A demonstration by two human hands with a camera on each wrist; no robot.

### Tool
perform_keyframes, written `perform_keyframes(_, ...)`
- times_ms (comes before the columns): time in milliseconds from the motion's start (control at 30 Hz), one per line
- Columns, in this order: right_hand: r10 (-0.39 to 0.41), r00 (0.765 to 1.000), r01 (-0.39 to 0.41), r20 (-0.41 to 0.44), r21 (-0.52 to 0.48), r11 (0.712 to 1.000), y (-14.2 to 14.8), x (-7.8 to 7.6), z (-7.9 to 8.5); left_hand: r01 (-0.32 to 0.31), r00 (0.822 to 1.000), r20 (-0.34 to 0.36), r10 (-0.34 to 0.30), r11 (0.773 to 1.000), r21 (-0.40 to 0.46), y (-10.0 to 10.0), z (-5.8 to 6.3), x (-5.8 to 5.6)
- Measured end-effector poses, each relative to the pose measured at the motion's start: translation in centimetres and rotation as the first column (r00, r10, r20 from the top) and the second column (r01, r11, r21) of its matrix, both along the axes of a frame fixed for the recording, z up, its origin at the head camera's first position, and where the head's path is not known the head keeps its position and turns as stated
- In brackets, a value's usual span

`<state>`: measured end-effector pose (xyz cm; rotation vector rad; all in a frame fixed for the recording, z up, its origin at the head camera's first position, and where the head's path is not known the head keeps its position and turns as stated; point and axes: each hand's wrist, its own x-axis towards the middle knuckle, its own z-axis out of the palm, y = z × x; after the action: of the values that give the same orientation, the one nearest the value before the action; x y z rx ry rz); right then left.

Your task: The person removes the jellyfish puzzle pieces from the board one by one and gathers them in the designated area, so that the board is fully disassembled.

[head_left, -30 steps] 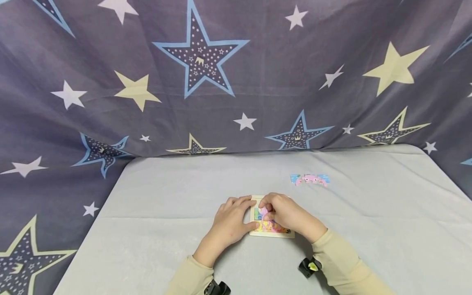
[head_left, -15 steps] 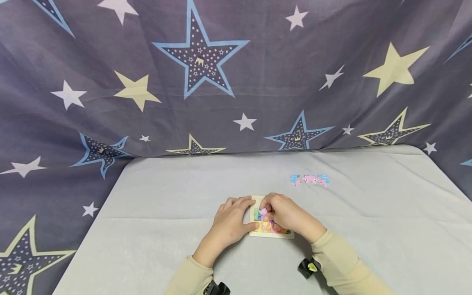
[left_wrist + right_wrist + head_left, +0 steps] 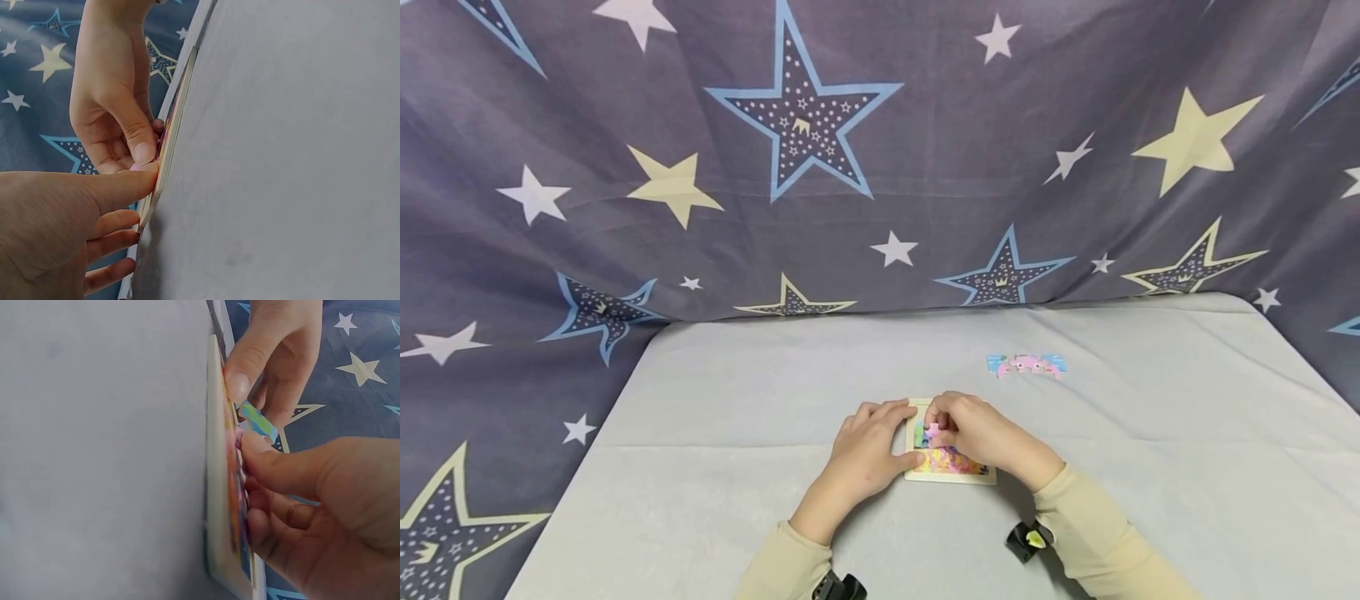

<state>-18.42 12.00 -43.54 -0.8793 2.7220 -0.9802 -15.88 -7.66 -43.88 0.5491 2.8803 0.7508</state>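
From where I stand, the puzzle board [image 3: 951, 478] lies flat on the grey-covered table [image 3: 737, 400], a pale-rimmed square with both hands at it. The left hand [image 3: 865, 450] sits at its nine o'clock, fingers and thumb spread — the thumb rests over the rim toward eight, the fingertips touch the edge up near ten or eleven. The right hand [image 3: 977, 429] leans in over the board's two o'clock, thumb and finger pinching a pink piece [image 3: 935, 429] left of the middle. From the right wrist, a blue-and-green piece [image 3: 258, 422] shows tilted up off the board, just beside that pinch; whether it is joined to the pink one, I can't tell. The board's six o'clock side is filled with a yellow, pink and orange picture [image 3: 951, 462].

Out beyond the board, between one and two o'clock, a short row of pink and blue pieces [image 3: 1027, 365] lies on the cloth, well apart from the hands. Beige sleeves [image 3: 1112, 533] reach in from about five and seven o'clock, a black wrist camera [image 3: 1028, 542] by each cuff. Behind everything, toward twelve, hangs a dark curtain [image 3: 842, 225] — stars all over it, white, yellow and blue-edged.
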Motion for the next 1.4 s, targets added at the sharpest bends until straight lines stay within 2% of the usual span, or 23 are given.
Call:
perform_keyframes(367, 0.039, 0.994, -0.036, 0.099, -0.031, 0.999, 0.3, -0.2, 0.5, 0.001, 1.000, 0.009, -0.001, 1.000, -0.009, 0.0, -0.1, 0.0)
perform_keyframes(567, 0.063, 0.992, -0.055, 0.111, -0.074, 0.996, 0.8, -0.5, 0.6, 0.005, 1.000, 0.002, -0.005, 1.000, -0.012, 0.0, -0.1, -0.1)
perform_keyframes(1000, 0.027, 0.995, -0.016, 0.098, -0.109, 0.994, 2.3, -1.2, 0.9, 0.005, 1.000, 0.000, -0.005, 1.000, -0.014, 0.0, -0.1, -0.1)
perform_keyframes(1400, -0.002, 0.989, 0.024, 0.149, -0.148, 0.989, 3.1, -1.6, 1.5, 0.006, 1.000, -0.010, -0.006, 1.000, -0.005, 0.0, -0.1, -0.1)
